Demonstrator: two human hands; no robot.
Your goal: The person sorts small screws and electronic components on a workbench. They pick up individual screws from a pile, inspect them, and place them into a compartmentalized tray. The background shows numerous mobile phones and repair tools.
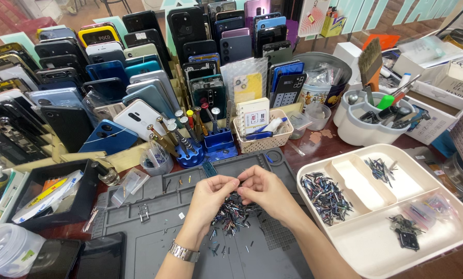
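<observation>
My left hand (209, 199) and my right hand (262, 189) meet fingertip to fingertip over a grey work mat (154, 237). Under them lies a heap of several small thin metal parts (231, 214), dark with blue and red tints. Both hands' fingertips pinch together at one spot; whatever tiny piece sits between them is too small to make out. A metal watch (184, 252) is on my left wrist.
A white divided tray (448, 227) at right holds more small parts (325, 196) and dark camera pieces (404, 232). Behind the mat stand a blue screwdriver holder (190, 155), a small basket (265, 139), a white tool cup (365, 132) and rows of phone back covers (107, 88). A black box (50, 199) sits at left.
</observation>
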